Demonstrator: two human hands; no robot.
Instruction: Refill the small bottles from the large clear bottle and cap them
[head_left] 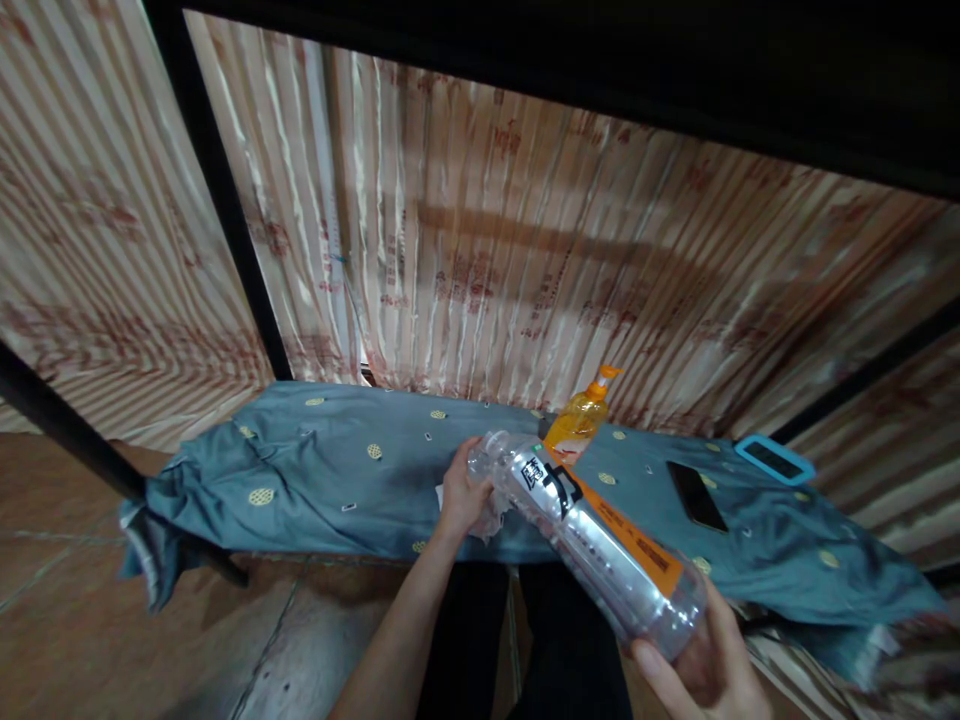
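Clear plastic bottle with orange label: long axis far-left to near-right; left hand grips neck, right hand cups base.

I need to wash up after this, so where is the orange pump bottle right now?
In the head view the pump bottle stands upright on the blue cloth by the curtain, just beyond the clear bottle, left of the black phone.

Left hand at 12 o'clock, forearm extended, fingers curled closed. Right hand at 4 o'clock, palm up, fingers cupped.
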